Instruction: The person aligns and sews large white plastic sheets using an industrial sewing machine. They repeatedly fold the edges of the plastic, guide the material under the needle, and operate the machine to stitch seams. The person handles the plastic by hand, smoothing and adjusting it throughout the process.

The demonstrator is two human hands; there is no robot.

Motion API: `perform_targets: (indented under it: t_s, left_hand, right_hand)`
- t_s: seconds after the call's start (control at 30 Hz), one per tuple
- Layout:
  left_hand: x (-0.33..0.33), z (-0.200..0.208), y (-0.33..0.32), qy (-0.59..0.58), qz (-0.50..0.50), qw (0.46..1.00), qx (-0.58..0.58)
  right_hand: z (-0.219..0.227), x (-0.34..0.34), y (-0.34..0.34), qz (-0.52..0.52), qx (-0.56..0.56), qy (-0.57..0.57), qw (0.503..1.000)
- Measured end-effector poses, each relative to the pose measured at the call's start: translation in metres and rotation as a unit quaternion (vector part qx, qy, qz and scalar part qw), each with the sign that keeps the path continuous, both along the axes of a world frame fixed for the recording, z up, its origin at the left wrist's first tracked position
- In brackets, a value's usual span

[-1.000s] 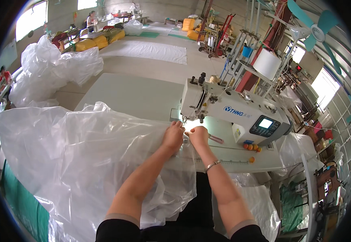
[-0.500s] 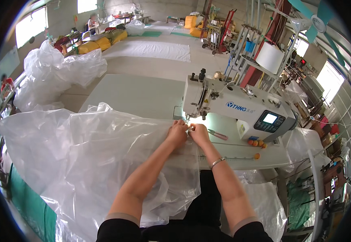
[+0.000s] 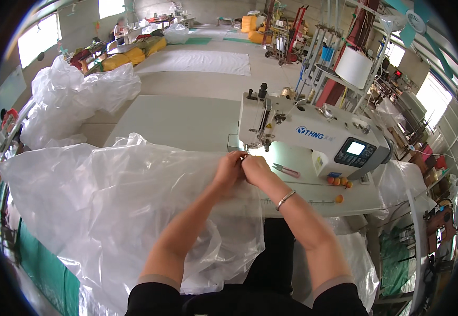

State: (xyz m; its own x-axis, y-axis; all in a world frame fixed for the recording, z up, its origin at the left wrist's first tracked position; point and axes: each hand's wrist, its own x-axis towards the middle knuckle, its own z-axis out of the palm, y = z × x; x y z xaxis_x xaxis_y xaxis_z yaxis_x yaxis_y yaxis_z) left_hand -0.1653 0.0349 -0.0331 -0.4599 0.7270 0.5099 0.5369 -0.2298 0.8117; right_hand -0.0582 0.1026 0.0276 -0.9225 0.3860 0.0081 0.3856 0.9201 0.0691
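Observation:
A large clear plastic sheet spreads over the left of the sewing table and hangs down toward my lap. My left hand is closed on its right edge, just in front of the sewing machine's needle area. Right beside it, my right hand is closed with bent fingers, touching or nearly touching the left. What the right fingertips pinch is hidden between the hands. The white sewing machine stands over them, its lamp lighting the bed. Behind my right hand lie small pink-handled thread snips.
Several small orange balls sit under the machine's arm. A white thread cone stands on a rack behind. More crumpled plastic is heaped at the left. Far back, a person is near a table.
My hands have drawn closer together, and the right hand has turned and shifted slightly left over its fingertips. The whole view has shifted slightly. The sheet lies much as before.

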Motion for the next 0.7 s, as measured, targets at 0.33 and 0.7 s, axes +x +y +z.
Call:
perform_targets:
  t_s: [0.33,0.7]
  left_hand:
    - [-0.024,0.029,0.009,0.375,-0.08,0.899,-0.213]
    - [-0.022,0.038,0.002,0.465,-0.073,0.867,-0.164]
  right_hand:
    - [-0.04,0.054,-0.027,-0.097,-0.17,0.328,0.924]
    - [-0.021,0.059,-0.021,-0.183,-0.298,0.35,0.869]
